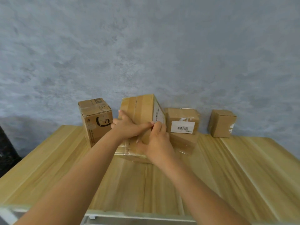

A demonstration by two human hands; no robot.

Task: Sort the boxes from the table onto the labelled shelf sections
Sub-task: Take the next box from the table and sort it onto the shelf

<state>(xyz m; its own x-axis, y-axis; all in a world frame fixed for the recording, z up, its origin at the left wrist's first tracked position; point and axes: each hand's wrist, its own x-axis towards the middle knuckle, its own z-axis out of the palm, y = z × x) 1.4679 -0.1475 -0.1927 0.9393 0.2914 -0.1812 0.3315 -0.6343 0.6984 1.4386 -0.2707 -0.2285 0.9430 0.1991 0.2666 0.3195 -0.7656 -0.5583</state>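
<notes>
A long taped cardboard box stands tilted on the wooden table, its far end raised toward the wall. A white label shows on its right side. My left hand lies over its top face with the thumb stretched right. My right hand grips the box's near right edge, fingers curled round it. To the left stands a tall printed box. To the right sits a box with a barcode label on top of another box. A small plain box stands farthest right.
A grey mottled wall runs right behind the row of boxes. A dark object stands off the table's left edge. A pale metal frame shows below the table's near edge.
</notes>
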